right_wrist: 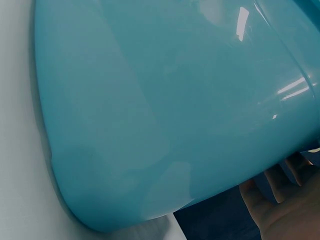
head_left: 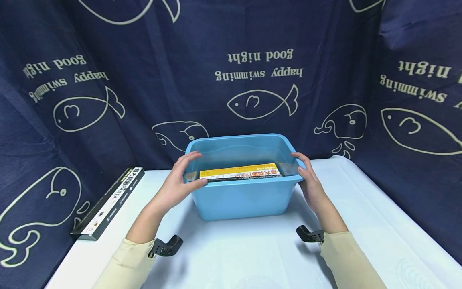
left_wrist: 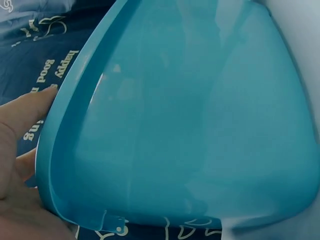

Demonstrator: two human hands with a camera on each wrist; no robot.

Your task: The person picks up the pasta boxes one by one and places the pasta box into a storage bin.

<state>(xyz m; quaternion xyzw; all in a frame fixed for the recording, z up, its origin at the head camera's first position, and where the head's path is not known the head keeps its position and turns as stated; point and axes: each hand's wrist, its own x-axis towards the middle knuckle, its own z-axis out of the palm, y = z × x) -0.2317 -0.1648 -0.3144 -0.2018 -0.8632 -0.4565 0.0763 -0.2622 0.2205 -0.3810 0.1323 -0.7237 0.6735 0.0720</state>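
Note:
A light blue plastic storage bin (head_left: 245, 200) stands on the white table between both hands. My left hand (head_left: 177, 185) grips its left rim, thumb along the front edge and fingers over the side. At the opposite end, my right hand (head_left: 311, 182) holds the right rim, with the thumb near the front corner. Inside the bin lies a pasta box (head_left: 240, 171) with a yellow face and a white and black side; its lower part is hidden by the front wall. Both wrist views are mostly filled by the bin's smooth outer wall (left_wrist: 175, 115).
Left of the bin, a long black and white pasta box (head_left: 112, 204) lies at the left edge of the white table (head_left: 231, 253). A dark blue curtain (head_left: 202, 52) with fish prints hangs behind and along both sides.

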